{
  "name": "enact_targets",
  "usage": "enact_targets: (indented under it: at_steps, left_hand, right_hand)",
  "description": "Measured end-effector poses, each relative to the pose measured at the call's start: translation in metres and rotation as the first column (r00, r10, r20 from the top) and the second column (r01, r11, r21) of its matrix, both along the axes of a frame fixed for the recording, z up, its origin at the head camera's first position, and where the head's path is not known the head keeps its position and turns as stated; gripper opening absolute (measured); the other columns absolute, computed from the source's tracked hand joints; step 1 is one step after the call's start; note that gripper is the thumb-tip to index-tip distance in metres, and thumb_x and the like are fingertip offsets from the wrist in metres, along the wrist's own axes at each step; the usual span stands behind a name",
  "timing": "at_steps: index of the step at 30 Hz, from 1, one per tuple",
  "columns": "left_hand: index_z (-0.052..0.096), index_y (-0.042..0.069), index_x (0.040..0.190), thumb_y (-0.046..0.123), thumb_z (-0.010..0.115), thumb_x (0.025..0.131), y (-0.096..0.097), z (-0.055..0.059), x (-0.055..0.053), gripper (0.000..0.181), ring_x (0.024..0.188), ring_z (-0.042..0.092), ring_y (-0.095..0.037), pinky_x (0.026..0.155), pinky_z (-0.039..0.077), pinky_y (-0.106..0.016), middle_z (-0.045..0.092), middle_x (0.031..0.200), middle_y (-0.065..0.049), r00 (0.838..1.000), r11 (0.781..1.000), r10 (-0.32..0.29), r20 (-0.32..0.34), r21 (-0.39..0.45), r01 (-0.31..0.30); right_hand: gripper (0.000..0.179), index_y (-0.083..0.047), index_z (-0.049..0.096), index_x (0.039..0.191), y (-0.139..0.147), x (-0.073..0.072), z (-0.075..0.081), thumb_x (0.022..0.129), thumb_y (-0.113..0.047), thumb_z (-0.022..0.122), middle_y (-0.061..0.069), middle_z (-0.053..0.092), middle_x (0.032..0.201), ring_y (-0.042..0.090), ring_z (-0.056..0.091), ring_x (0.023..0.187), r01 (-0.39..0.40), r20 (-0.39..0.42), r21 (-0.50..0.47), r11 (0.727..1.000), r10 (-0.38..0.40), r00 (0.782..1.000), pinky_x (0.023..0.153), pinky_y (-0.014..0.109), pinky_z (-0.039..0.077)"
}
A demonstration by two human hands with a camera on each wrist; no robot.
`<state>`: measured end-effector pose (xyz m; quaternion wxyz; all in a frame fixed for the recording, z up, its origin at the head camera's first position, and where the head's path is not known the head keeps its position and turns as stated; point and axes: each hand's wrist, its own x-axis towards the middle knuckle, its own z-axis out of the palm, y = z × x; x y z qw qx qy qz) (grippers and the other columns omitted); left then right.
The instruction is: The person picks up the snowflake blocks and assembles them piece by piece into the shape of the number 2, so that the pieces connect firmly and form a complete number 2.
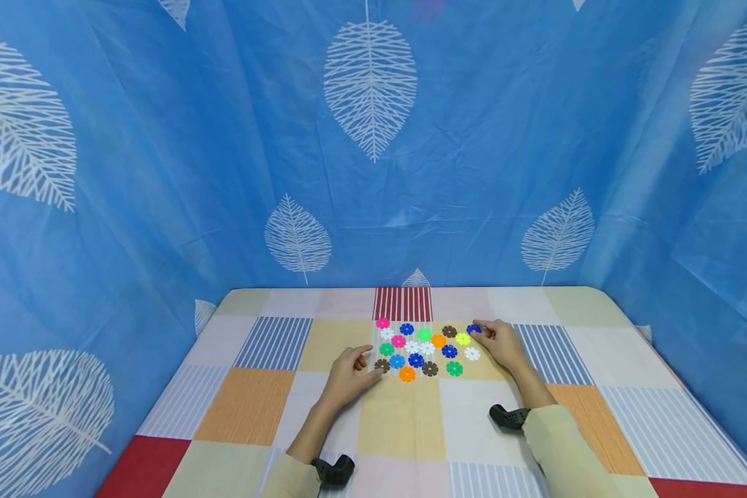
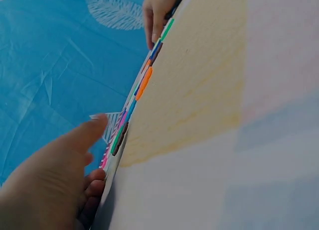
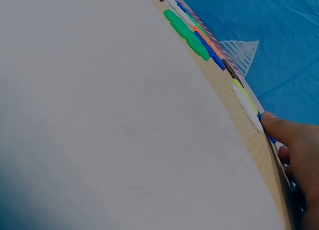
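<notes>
Several flower-shaped plastic discs in many colours lie flat at the middle of the table, among them an orange disc [image 1: 407, 374], a green disc [image 1: 454, 369] and a white disc [image 1: 472, 353]. At the group's far right corner, my right hand [image 1: 501, 344] has thumb and forefinger around a blue disc [image 1: 474, 329]; in the right wrist view the thumb [image 3: 279, 128] lies against it. My left hand [image 1: 348, 375] is at the group's left side, its thumb close by a brown disc [image 1: 382, 364]. Nothing shows between its spread thumb and forefinger.
A patchwork-patterned cloth [image 1: 404, 429] covers the table. Blue curtains [image 1: 473, 173] with white leaf prints surround its back and sides. Dark wrist devices [image 1: 335, 472] are on both arms.
</notes>
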<state>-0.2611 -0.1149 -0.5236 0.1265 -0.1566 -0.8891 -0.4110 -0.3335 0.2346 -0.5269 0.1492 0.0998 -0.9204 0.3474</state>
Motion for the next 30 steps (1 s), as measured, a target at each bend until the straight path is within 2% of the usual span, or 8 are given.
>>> enact_targets:
  at_steps: [4, 7, 13, 18, 24, 27, 30]
  left_hand:
    - [0.064, 0.006, 0.115, 0.033, 0.076, 0.075, 0.001, -0.001, 0.002, 0.050, 0.069, 0.041, -0.011, 0.060, 0.038, -0.024, 0.045, 0.076, 0.002, 0.999, 0.995, -0.023, -0.044, -0.094, 0.019]
    - [0.066, 0.007, 0.113, 0.034, 0.075, 0.075, 0.002, -0.001, 0.003, 0.048, 0.068, 0.037, -0.010, 0.059, 0.035, -0.023, 0.043, 0.075, 0.003, 0.998, 0.989, -0.017, -0.056, -0.149, 0.008]
    - [0.071, 0.012, 0.106, 0.032, 0.075, 0.077, 0.005, 0.002, 0.001, 0.036, 0.067, 0.035, -0.010, 0.058, 0.030, -0.023, 0.041, 0.075, 0.005, 0.999, 0.983, 0.002, -0.053, -0.185, -0.012]
    - [0.072, 0.014, 0.098, 0.029, 0.076, 0.076, 0.005, 0.002, 0.000, 0.027, 0.070, 0.041, -0.010, 0.061, 0.036, -0.023, 0.045, 0.075, 0.005, 1.000, 0.991, 0.009, -0.029, -0.135, -0.013]
    - [0.064, 0.012, 0.094, 0.017, 0.078, 0.073, 0.002, 0.001, -0.001, 0.025, 0.067, 0.044, -0.010, 0.059, 0.039, -0.024, 0.052, 0.074, 0.003, 0.999, 0.999, -0.039, -0.009, -0.019, 0.039]
    - [0.060, 0.013, 0.095, 0.012, 0.075, 0.076, 0.002, 0.002, -0.001, 0.024, 0.063, 0.045, -0.007, 0.056, 0.039, -0.021, 0.054, 0.072, 0.005, 0.998, 0.998, -0.063, 0.024, 0.014, 0.062]
    - [0.056, 0.012, 0.097, 0.009, 0.069, 0.082, 0.003, 0.006, 0.001, 0.020, 0.062, 0.045, -0.006, 0.055, 0.039, -0.020, 0.054, 0.073, 0.006, 0.994, 0.996, -0.082, 0.071, 0.050, 0.078]
  right_hand:
    - [0.032, 0.001, 0.065, 0.111, -0.002, 0.003, -0.002, 0.084, -0.017, 0.068, 0.004, 0.049, 0.070, 0.017, 0.041, 0.060, 0.029, 0.000, 0.008, 1.000, -0.029, 1.000, 0.053, 0.029, 0.034]
    - [0.032, 0.001, 0.066, 0.109, -0.002, 0.004, -0.003, 0.083, -0.017, 0.069, 0.004, 0.049, 0.069, 0.017, 0.042, 0.059, 0.049, -0.006, -0.009, 0.999, -0.049, 0.999, 0.053, 0.029, 0.035]
    - [0.031, 0.000, 0.065, 0.107, -0.003, 0.007, -0.001, 0.082, -0.017, 0.071, 0.004, 0.049, 0.069, 0.018, 0.041, 0.061, 0.103, -0.011, -0.048, 0.993, -0.104, 0.995, 0.054, 0.029, 0.033]
    - [0.030, 0.000, 0.064, 0.106, -0.003, 0.010, -0.001, 0.080, -0.015, 0.072, 0.009, 0.053, 0.077, 0.022, 0.046, 0.067, 0.149, -0.044, -0.078, 0.986, -0.153, 0.987, 0.058, 0.032, 0.037]
    - [0.026, -0.001, 0.063, 0.104, -0.003, 0.016, -0.001, 0.081, -0.010, 0.071, 0.015, 0.060, 0.087, 0.025, 0.053, 0.075, 0.146, -0.072, -0.136, 0.980, -0.156, 0.985, 0.063, 0.034, 0.042]
    - [0.022, 0.000, 0.062, 0.103, -0.002, 0.020, -0.002, 0.082, -0.005, 0.069, 0.015, 0.062, 0.085, 0.023, 0.054, 0.073, 0.127, -0.090, -0.209, 0.970, -0.148, 0.985, 0.060, 0.028, 0.044]
    - [0.021, 0.000, 0.064, 0.102, -0.001, 0.024, -0.003, 0.081, -0.005, 0.069, 0.014, 0.064, 0.084, 0.015, 0.055, 0.072, 0.137, -0.106, -0.275, 0.952, -0.171, 0.980, 0.061, 0.018, 0.044]
